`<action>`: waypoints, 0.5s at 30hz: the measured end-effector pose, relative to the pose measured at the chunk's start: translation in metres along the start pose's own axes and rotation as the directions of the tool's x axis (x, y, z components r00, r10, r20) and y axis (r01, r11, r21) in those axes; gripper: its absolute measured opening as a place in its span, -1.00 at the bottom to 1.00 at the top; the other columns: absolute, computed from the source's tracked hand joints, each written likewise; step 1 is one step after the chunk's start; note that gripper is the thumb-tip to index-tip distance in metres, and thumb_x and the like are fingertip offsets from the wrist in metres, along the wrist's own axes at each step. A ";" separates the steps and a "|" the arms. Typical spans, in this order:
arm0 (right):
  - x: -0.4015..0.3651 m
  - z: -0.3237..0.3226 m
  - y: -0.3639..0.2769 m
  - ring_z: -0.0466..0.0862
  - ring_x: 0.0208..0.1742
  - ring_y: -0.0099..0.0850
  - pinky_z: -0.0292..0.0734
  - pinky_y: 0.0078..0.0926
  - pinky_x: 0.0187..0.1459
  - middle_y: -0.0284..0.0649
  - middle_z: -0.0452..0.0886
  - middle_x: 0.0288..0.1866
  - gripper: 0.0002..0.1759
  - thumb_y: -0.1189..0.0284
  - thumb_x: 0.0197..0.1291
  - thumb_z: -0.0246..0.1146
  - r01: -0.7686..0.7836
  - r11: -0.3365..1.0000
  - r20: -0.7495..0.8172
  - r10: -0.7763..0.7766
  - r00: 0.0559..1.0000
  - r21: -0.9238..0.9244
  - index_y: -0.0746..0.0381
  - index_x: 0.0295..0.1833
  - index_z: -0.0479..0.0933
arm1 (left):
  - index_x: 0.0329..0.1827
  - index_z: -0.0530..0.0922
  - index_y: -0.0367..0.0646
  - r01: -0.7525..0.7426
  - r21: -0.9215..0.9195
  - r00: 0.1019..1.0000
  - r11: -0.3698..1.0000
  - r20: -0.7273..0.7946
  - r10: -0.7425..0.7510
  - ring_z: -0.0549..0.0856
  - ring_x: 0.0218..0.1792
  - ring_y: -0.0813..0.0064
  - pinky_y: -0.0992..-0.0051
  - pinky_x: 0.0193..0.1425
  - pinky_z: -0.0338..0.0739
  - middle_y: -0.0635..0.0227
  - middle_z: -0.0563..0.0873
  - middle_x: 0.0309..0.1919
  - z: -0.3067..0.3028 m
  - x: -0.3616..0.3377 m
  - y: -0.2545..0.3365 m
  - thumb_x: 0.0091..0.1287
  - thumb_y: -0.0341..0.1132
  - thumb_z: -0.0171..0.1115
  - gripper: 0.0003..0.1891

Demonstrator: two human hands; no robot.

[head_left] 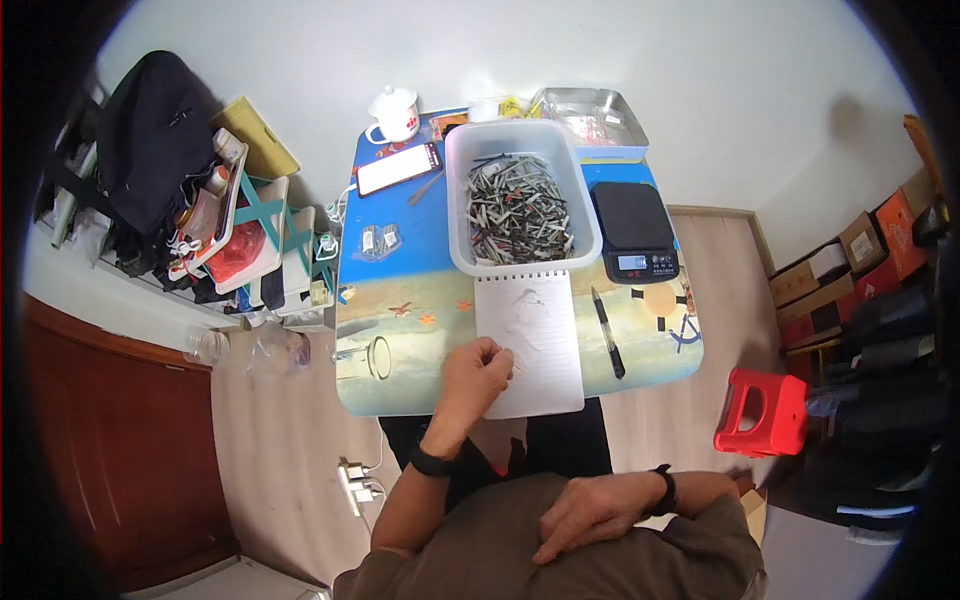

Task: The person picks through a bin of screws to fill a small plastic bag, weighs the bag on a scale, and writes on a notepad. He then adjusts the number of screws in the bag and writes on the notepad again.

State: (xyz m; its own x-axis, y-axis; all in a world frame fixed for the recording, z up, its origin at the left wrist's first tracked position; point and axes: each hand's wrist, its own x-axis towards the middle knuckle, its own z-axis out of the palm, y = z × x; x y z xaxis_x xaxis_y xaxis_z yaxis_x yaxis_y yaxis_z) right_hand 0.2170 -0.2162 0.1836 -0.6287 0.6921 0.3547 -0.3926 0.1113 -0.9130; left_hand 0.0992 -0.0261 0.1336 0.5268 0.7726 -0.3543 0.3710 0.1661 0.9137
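2 hands: left hand (480, 375), grip clenched, sat on lower-left corner of 1 spiral notepad (535, 330); right hand (590, 512) lay flat, released, on torso. Notepad white w/ faint sketch, at tabletop (400, 290) front edge, below 1 tub (455, 200) of small metal bits; 1 pen (607, 332) just beside it.

Olive-brown cloth shirt (470, 550) with sleeves that leave the forearms bare, narrow black wristband (430, 463) snug at the wrist of the left hand (478, 378), black watch-like band (665, 490) at the wrist of the right hand (590, 515), plain black trousers (570, 440).
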 end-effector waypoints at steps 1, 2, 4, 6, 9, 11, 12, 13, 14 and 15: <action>-0.002 -0.003 -0.006 0.74 -0.17 -0.17 0.65 -0.39 -0.13 -0.07 0.72 -0.12 -0.66 0.48 0.49 0.18 0.054 0.987 0.023 -0.051 0.998 -0.152 0.34 0.28 0.59 | -0.45 0.64 -0.30 0.001 0.004 1.000 1.000 0.001 -0.001 0.63 -0.55 0.60 0.47 -0.41 0.51 0.33 0.68 -0.61 0.000 -0.002 0.003 0.34 -0.29 0.25 -0.74; -0.003 -0.008 -0.013 0.74 -0.18 -0.11 0.66 -0.36 -0.16 -0.06 0.71 -0.15 -0.69 0.49 0.49 0.16 0.108 0.948 0.057 -0.096 0.994 -0.299 0.34 0.25 0.59 | -0.46 0.63 -0.30 0.001 -0.022 1.000 1.000 0.015 -0.001 0.63 -0.56 0.61 0.49 -0.41 0.51 0.33 0.69 -0.60 -0.001 -0.003 0.008 0.33 -0.30 0.24 -0.74; -0.005 -0.014 -0.026 0.75 -0.21 -0.13 0.66 -0.34 -0.19 -0.10 0.72 -0.17 -0.70 0.48 0.45 0.20 0.054 0.916 0.075 -0.026 0.997 -0.398 0.34 0.21 0.60 | -0.47 0.63 -0.30 -0.001 -0.045 1.000 0.999 0.018 0.002 0.62 -0.57 0.63 0.52 -0.42 0.50 0.34 0.69 -0.60 -0.002 -0.002 0.013 0.33 -0.31 0.23 -0.74; -0.008 -0.023 -0.026 0.76 -0.24 -0.14 0.67 -0.32 -0.22 -0.13 0.72 -0.19 -0.72 0.47 0.42 0.24 -0.001 0.873 0.080 0.046 0.996 -0.488 0.33 0.16 0.61 | -0.48 0.62 -0.32 -0.026 -0.010 0.999 1.000 0.036 0.027 0.62 -0.58 0.61 0.52 -0.43 0.50 0.33 0.68 -0.61 0.000 0.000 0.014 0.31 -0.31 0.22 -0.74; -0.010 -0.040 -0.014 0.76 -0.28 -0.16 0.67 -0.32 -0.22 -0.13 0.76 -0.18 -0.75 0.45 0.26 0.36 -0.270 0.546 -0.324 -0.003 0.946 -0.793 0.26 0.03 0.66 | -0.49 0.63 -0.32 -0.056 0.042 0.997 0.998 0.048 0.054 0.62 -0.59 0.60 0.52 -0.45 0.50 0.34 0.68 -0.62 0.004 0.003 0.016 0.30 -0.31 0.21 -0.74; -0.006 -0.050 -0.005 0.78 -0.22 -0.28 0.65 -0.34 -0.18 -0.12 0.74 -0.24 -0.85 0.57 0.20 0.42 -0.378 0.719 -0.650 -0.134 0.748 -0.583 0.26 -0.11 0.65 | -0.50 0.63 -0.31 -0.057 0.053 0.997 0.997 0.057 0.054 0.62 -0.60 0.60 0.52 -0.45 0.50 0.34 0.68 -0.63 0.007 0.007 0.015 0.29 -0.30 0.22 -0.74; -0.007 -0.060 0.007 0.74 -0.26 -0.39 0.63 -0.42 -0.20 -0.19 0.73 -0.23 -0.83 0.65 0.19 0.41 -0.349 0.753 -0.734 -0.251 0.631 -0.557 0.28 -0.11 0.64 | -0.51 0.63 -0.31 -0.061 0.065 0.996 0.996 0.062 0.057 0.62 -0.60 0.60 0.52 -0.45 0.51 0.35 0.67 -0.64 0.008 0.008 0.014 0.29 -0.29 0.24 -0.73; -0.006 -0.069 0.011 0.67 -0.30 -0.50 0.59 -0.51 -0.22 -0.27 0.69 -0.25 -0.82 0.69 0.19 0.39 -0.385 0.717 -0.771 -0.333 0.544 -0.581 0.31 -0.11 0.62 | -0.51 0.63 -0.31 -0.056 0.063 0.997 0.996 0.063 0.052 0.62 -0.60 0.60 0.52 -0.45 0.51 0.35 0.67 -0.64 0.010 0.009 0.016 0.29 -0.29 0.24 -0.73; -0.010 -0.079 0.025 0.62 -0.33 -0.55 0.57 -0.57 -0.25 -0.29 0.66 -0.26 -0.83 0.69 0.22 0.38 -0.354 0.759 -0.810 -0.373 0.452 -0.547 0.31 -0.10 0.60 | -0.51 0.63 -0.31 -0.043 0.066 0.996 0.997 0.075 0.038 0.63 -0.60 0.61 0.52 -0.45 0.51 0.34 0.67 -0.64 0.011 0.008 0.020 0.28 -0.29 0.25 -0.73; -0.008 -0.085 0.032 0.58 -0.36 -0.59 0.54 -0.62 -0.28 -0.32 0.63 -0.27 -0.84 0.69 0.24 0.37 -0.316 0.797 -0.843 -0.404 0.354 -0.514 0.31 -0.10 0.59 | -0.51 0.63 -0.30 -0.029 0.069 0.996 0.997 0.086 0.023 0.64 -0.61 0.61 0.53 -0.45 0.52 0.34 0.68 -0.64 0.012 0.007 0.022 0.27 -0.28 0.26 -0.73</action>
State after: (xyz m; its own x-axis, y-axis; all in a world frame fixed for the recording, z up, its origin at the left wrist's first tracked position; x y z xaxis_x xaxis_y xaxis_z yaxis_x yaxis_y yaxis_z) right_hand 0.2665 -0.1571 0.1344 0.5018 0.8020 0.3240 0.2313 0.2365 -0.9437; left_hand 0.1205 -0.0242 0.1491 0.5991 0.7207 -0.3487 0.4074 0.1006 0.9077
